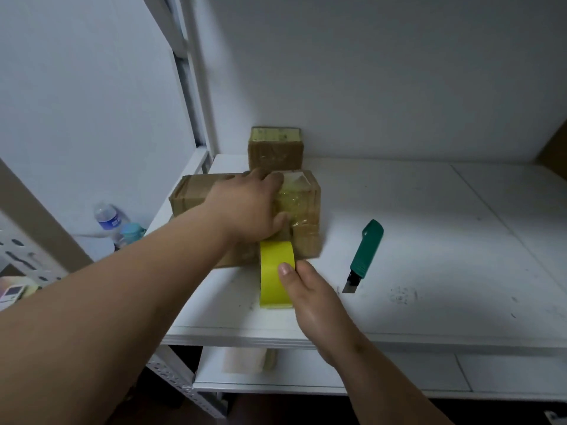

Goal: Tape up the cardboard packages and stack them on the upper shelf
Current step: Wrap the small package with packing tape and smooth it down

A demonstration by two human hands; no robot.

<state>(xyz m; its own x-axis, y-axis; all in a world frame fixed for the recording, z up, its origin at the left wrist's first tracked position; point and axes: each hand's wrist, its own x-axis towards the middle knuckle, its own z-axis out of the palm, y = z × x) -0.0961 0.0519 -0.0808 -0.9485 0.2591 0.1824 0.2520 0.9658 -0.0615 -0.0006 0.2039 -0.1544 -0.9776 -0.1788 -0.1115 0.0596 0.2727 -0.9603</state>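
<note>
Your left hand lies flat, fingers straight, pressing on cardboard package at shelf left side. Your right hand pinches yellow tape roll, touching package front. Second package behind, against wall. Green utility knife lies right.

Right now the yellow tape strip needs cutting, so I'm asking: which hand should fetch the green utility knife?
Right hand, probably: the green utility knife lies just right of it, though it pinches the yellow tape roll. Left hand presses the brown cardboard box.
</note>
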